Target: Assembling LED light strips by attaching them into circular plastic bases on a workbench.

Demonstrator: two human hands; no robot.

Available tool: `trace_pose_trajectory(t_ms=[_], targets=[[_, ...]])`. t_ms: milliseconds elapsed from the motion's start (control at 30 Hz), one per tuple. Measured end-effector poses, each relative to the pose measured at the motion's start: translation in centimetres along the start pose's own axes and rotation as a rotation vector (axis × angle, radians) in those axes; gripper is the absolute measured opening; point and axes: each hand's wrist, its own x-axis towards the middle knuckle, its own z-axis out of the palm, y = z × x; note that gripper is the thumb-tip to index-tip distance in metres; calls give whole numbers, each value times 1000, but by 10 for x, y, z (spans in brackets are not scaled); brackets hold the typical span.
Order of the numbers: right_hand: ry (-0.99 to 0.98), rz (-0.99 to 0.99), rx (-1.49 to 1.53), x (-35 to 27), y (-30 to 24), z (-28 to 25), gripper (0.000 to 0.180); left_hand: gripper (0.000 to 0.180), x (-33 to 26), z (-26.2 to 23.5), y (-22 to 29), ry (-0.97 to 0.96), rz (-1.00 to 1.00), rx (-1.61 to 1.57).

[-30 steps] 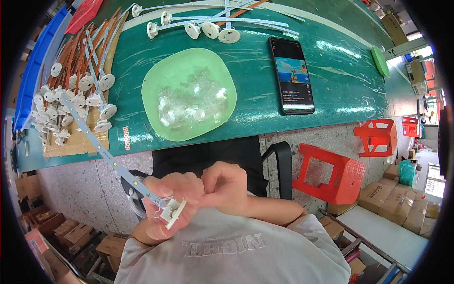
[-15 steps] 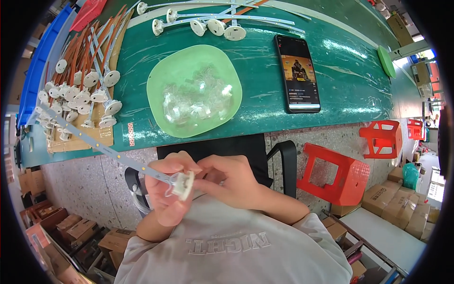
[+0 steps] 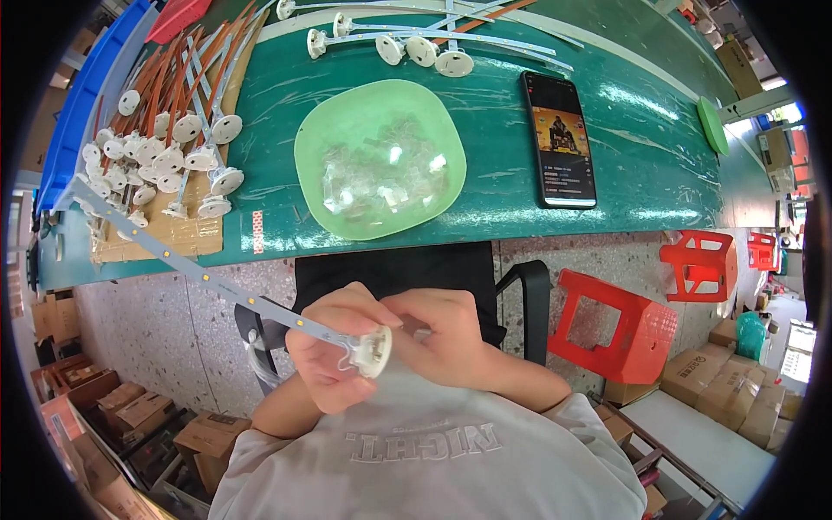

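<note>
My left hand [image 3: 334, 357] grips a long white strip [image 3: 186, 265] with small yellow dots, which runs up and left from my lap. A round white cap [image 3: 374, 351] sits on the strip's near end. My right hand [image 3: 442, 334] meets the left at that cap, its fingers pinching it. Both hands are held close to my chest, below the table edge. A pale green dish [image 3: 380, 156] with several clear plastic pieces lies on the green table [image 3: 641, 147] straight ahead.
A pile of capped strips [image 3: 165, 156] rests on cardboard at the table's left, with more capped strips [image 3: 407, 43] at the back. A black phone [image 3: 560, 139] with a lit screen lies right of the dish. Red stools [image 3: 624, 325] and cardboard boxes [image 3: 737, 399] stand on the floor to the right.
The strip and cap have shifted right and slightly up with my hands. The strip's far end has swung up toward the pile at the left.
</note>
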Motion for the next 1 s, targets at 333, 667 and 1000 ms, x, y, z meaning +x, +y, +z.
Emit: trace_pose_trajectory(t_ms=[333, 667, 1000], targets=[[135, -180, 62, -1, -4, -7, 8, 52, 10, 2, 9, 345, 33, -328], [175, -285, -22, 5, -4, -8, 8, 51, 4, 8, 8, 235, 22, -328], [255, -262, -3, 1, 2, -10, 12, 49, 2, 4, 16, 84, -202, -436]])
